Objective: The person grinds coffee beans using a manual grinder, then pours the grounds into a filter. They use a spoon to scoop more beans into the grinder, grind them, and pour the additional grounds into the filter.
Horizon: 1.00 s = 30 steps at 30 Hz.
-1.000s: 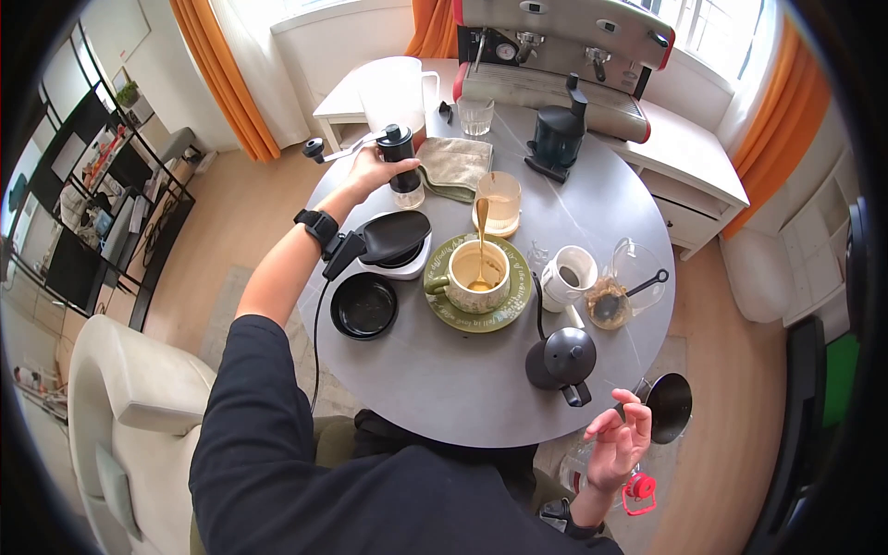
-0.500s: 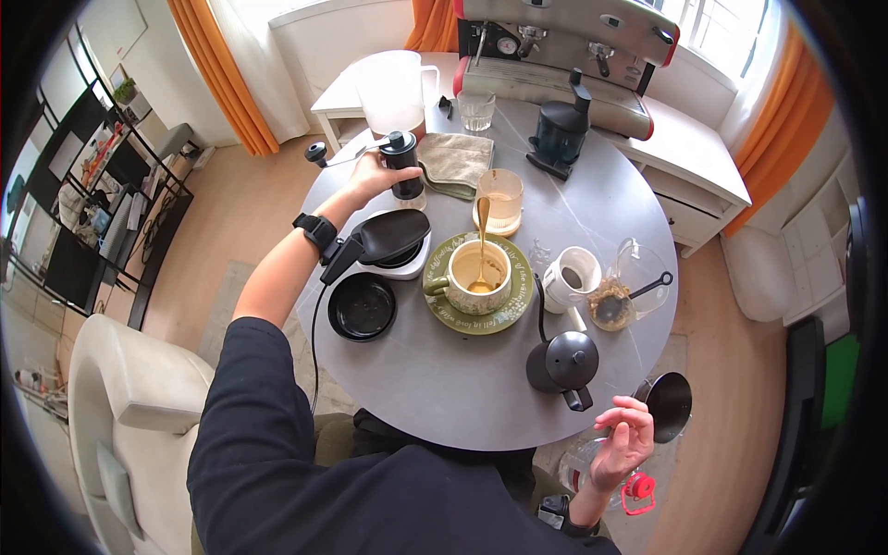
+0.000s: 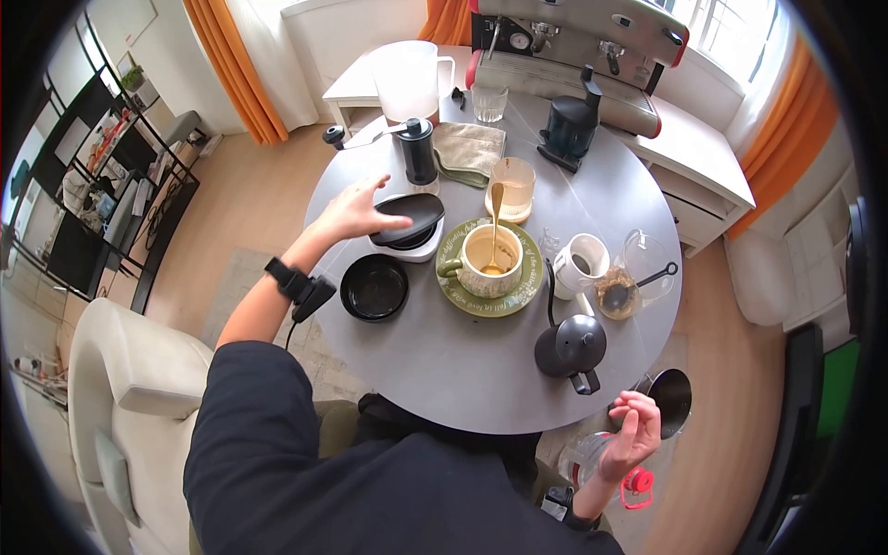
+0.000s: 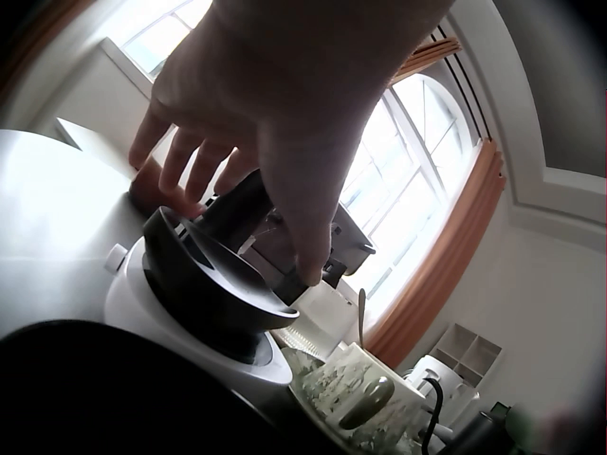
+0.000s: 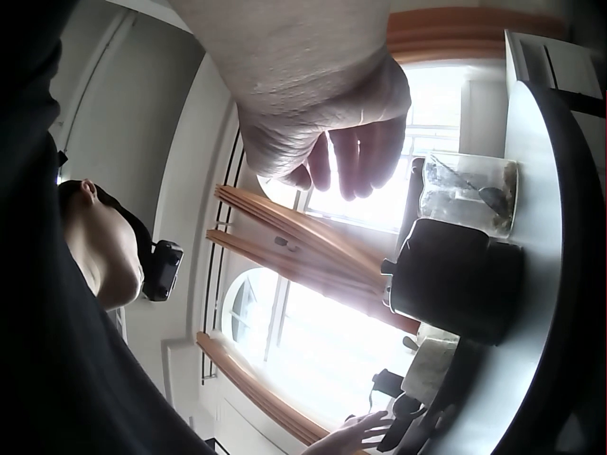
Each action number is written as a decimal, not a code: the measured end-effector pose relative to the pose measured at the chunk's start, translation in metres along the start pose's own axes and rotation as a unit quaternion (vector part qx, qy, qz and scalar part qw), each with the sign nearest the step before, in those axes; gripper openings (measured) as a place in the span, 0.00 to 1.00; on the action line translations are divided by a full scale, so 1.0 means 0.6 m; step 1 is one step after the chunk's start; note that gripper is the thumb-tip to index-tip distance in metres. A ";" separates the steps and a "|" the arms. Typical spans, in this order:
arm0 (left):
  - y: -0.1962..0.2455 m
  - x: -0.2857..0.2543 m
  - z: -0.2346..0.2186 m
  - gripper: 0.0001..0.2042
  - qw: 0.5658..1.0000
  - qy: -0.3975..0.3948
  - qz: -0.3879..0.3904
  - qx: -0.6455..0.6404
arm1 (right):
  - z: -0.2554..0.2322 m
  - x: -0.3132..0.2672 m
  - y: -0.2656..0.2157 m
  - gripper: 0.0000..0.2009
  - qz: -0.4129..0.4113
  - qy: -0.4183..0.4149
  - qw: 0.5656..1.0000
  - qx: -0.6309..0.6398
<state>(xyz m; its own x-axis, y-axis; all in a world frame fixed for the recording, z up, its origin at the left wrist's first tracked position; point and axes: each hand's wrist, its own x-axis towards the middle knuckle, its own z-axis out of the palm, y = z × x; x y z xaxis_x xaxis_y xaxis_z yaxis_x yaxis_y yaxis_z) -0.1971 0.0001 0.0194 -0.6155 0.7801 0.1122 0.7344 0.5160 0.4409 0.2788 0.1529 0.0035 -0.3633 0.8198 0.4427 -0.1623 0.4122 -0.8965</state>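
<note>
My left hand (image 3: 356, 211) has spread fingers and holds nothing. It hovers beside a tilted black oval dish (image 3: 418, 215) resting on a white scale (image 3: 427, 248). In the left wrist view its thumb and fingers reach out above the dish (image 4: 218, 275). Just beyond that hand, a black hand grinder (image 3: 420, 155) with a crank stands upright on the table. My right hand (image 3: 634, 437) hangs with loosely curled fingers past the table's near right edge, and nothing is in it. The black gooseneck kettle (image 3: 571, 346) is the nearest tabletop thing to it.
Around the middle of the grey table (image 3: 444, 370) are a round black dish (image 3: 374, 288), a green-saucered cup (image 3: 481, 273) with a gold spoon, and a white mug (image 3: 583, 262). A glass dripper (image 3: 647, 259), folded cloth (image 3: 470, 148) and plastic jug (image 3: 407, 83) stand farther off. A bottle (image 3: 583, 455) stands below.
My left hand has let go of the grinder and drawn back towards me, over by the tilted dish. The grinder stays standing. My right hand has barely moved.
</note>
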 end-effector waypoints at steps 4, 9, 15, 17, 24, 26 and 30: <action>0.009 -0.054 -0.008 0.48 0.997 -0.017 -0.031 0.070 | 0.011 0.012 0.014 0.05 -0.034 -0.004 0.995 -0.091; 0.006 -0.043 0.014 0.45 0.999 -0.015 -0.003 0.035 | 0.037 0.032 -0.010 0.11 -0.031 -0.006 0.975 -0.219; 0.020 -0.048 0.006 0.39 0.998 0.024 -0.023 -0.053 | 0.054 0.019 0.022 0.14 0.064 -0.035 0.985 -0.154; 0.048 -0.048 -0.003 0.38 0.994 0.014 -0.006 -0.105 | 0.053 0.018 0.016 0.12 0.121 -0.033 0.982 -0.141; 0.248 -0.010 -0.028 0.37 0.979 -0.058 0.167 -0.103 | 0.050 0.011 0.052 0.11 0.141 -0.052 0.986 -0.074; 0.279 0.017 -0.023 0.36 0.965 -0.019 0.263 0.009 | 0.049 0.009 0.055 0.11 0.145 -0.060 0.986 -0.063; 0.358 0.041 -0.030 0.36 0.946 -0.039 0.309 0.092 | 0.044 0.010 0.050 0.12 0.155 -0.077 0.983 -0.062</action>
<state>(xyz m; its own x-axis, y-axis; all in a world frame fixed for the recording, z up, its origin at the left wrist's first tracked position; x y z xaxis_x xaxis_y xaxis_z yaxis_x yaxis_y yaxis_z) -0.0595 0.1241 0.1329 -0.0348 0.9728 0.2290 0.9887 0.0001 0.1501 0.2475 0.1597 -0.0208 -0.5148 0.8470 0.1323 0.0869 0.2051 -0.9749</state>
